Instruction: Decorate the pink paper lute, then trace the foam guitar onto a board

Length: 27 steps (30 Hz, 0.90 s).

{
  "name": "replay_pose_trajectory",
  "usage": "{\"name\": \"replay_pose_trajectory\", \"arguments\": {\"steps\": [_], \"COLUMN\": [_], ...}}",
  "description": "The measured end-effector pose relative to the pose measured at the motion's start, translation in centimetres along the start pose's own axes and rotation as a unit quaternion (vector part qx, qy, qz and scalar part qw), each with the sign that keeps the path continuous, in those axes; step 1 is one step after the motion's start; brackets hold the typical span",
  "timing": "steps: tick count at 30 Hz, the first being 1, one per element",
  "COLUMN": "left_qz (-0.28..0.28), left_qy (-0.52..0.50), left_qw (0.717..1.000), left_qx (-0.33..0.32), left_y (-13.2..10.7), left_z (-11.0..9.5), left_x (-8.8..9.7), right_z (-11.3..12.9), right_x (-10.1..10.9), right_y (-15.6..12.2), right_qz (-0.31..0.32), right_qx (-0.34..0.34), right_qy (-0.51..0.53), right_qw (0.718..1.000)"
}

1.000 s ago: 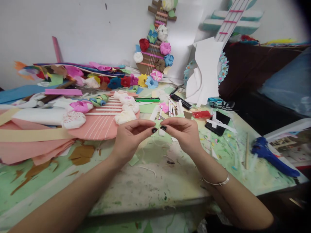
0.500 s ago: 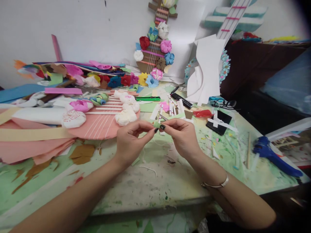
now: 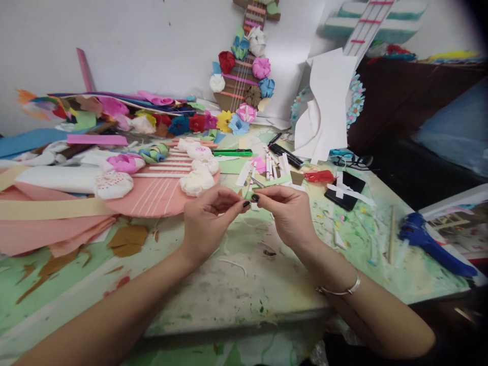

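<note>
Above the middle of the table, my left hand (image 3: 213, 218) and my right hand (image 3: 292, 213) meet almost fingertip to fingertip. Both are closed in a pinch on a small piece of green paper (image 3: 248, 195), mostly hidden by the fingers. Left of my left hand lies a pink guitar-shaped paper piece (image 3: 141, 201) with white strings and white paper flowers (image 3: 197, 181). Just beyond my fingertips are scissors (image 3: 259, 183), partly covered, and several white paper rolls (image 3: 269, 168).
A blue hot glue gun (image 3: 430, 244) lies at the right edge near a wooden stick (image 3: 391, 234). A black phone (image 3: 346, 190) has paper strips on it. Behind stand a flowered brown guitar (image 3: 238, 81) and a white paper cut-out (image 3: 330, 101). Brown paper scraps (image 3: 127, 240) lie left.
The green paper between my fingertips shows less than before, and my fingers have shifted slightly around it. The view has moved a little; the things on the table stay put.
</note>
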<state>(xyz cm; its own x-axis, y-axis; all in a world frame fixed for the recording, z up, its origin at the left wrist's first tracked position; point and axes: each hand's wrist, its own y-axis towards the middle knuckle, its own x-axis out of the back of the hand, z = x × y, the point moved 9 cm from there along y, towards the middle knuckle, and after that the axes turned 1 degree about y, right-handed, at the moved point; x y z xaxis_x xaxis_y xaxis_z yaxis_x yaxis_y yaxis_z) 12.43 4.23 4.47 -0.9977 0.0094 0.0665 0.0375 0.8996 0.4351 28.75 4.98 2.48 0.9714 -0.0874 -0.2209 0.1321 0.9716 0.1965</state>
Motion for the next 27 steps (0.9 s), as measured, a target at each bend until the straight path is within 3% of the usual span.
{"name": "replay_pose_trajectory", "arguments": {"steps": [17, 23, 27], "left_qz": [0.026, 0.028, 0.024], "left_qy": [-0.093, -0.058, -0.035], "left_qw": [0.990, 0.995, 0.996], "left_qx": [0.101, 0.077, 0.078], "left_y": [0.3, 0.5, 0.5], "left_z": [1.5, 1.3, 1.2], "left_x": [-0.6, -0.4, -0.3], "right_z": [1.4, 1.0, 0.3], "right_x": [-0.1, -0.5, -1.4], "right_y": [0.1, 0.3, 0.3], "right_qz": [0.018, 0.049, 0.106], "right_qx": [0.022, 0.008, -0.014], "right_qy": [-0.088, -0.085, -0.114], "right_qw": [0.996, 0.995, 0.988]}}
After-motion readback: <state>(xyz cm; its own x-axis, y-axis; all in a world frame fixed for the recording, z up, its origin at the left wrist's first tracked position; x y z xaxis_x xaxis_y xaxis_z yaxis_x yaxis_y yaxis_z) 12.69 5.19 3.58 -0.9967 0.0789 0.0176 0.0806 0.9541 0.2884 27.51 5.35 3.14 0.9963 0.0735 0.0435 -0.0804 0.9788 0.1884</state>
